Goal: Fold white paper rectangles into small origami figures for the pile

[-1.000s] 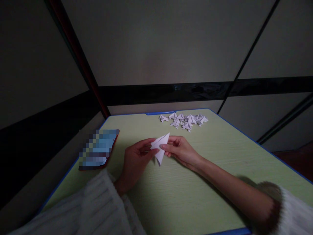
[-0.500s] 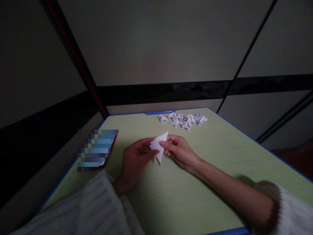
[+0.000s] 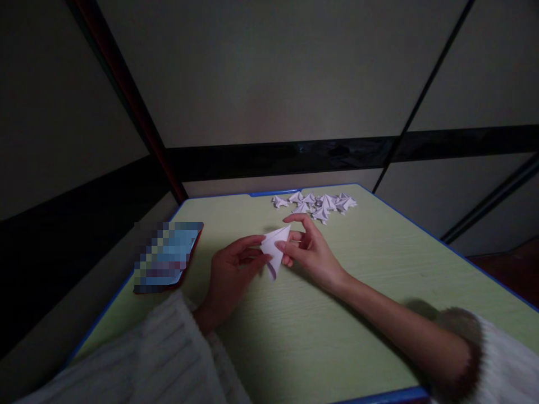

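Note:
A small folded piece of white paper, pointed at its upper right and lower ends, is held above the table between both hands. My left hand pinches its left edge between thumb and fingers. On the right side, my right hand grips the same paper with its thumb on the front face and fingers behind. The right index finger is raised off the paper, bent above its upper tip. Several white origami figures sit grouped on the table beyond the hands.
The pale green table has a blue edge. At the left lies a phone-like device in a dark red case, its screen pixelated. Behind the table rises a grey panelled wall with a black glossy band.
My right index finger has lifted away from the paper and stretched upward. The paper's upper layers have parted slightly. My left hand keeps nearly the same place.

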The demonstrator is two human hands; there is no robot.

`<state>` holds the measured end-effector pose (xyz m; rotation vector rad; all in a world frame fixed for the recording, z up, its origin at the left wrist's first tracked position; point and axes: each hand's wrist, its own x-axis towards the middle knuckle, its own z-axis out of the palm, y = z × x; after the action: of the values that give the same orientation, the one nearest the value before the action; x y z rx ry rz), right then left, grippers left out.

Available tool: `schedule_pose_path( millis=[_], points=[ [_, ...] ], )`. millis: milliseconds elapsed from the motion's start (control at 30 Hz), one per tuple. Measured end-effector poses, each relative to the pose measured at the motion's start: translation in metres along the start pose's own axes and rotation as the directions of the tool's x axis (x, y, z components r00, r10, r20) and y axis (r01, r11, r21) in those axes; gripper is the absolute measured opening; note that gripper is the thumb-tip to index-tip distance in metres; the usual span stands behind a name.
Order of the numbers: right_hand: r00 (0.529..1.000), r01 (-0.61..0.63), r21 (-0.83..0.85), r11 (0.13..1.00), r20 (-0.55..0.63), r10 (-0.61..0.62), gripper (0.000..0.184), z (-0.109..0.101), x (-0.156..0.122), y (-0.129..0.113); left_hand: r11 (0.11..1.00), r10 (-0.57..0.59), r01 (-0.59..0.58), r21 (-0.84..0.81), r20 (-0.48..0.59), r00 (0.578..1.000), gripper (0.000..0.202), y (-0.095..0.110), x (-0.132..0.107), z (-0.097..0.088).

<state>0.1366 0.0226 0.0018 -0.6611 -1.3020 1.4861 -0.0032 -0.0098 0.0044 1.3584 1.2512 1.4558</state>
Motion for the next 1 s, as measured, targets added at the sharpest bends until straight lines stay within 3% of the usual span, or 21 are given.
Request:
schedule_pose_path(
  millis=[167,433,667,833,933,1000],
  points=[
    [0.996,-0.02,-0.074,0.997,0.081,0.026,0.025,-0.006,0.002,-0.004,0.997,-0.057,0.059,-0.056,0.036,0.998,0.03,0.0,0.0,0.0],
    [0.991,-0.101,-0.171,0.98,0.064,0.114,0.025,-0.015,0.007,-0.002,0.987,-0.114,0.123,-0.105,0.09,0.989,0.026,0.001,0.0,0.002],
    [0.971,-0.151,-0.16,0.976,0.163,0.177,0.026,-0.021,0.008,-0.003,0.978,-0.154,0.168,-0.126,0.116,0.981,0.023,0.002,0.001,0.002],
    [0.992,-0.099,-0.189,0.977,0.053,0.111,0.025,-0.019,0.009,-0.002,0.959,-0.197,0.209,-0.19,0.079,0.977,0.024,0.002,0.005,0.002],
    [0.999,-0.048,-0.206,0.977,-0.032,0.042,0.024,-0.019,0.011,-0.002,0.951,-0.24,0.264,-0.161,0.155,0.958,0.028,0.0,0.006,0.001],
    [0.997,-0.02,-0.221,0.975,-0.077,0.003,0.023,-0.02,0.012,-0.001,0.949,-0.273,0.299,-0.101,0.209,0.939,0.021,-0.001,0.006,0.001]
  ],
)
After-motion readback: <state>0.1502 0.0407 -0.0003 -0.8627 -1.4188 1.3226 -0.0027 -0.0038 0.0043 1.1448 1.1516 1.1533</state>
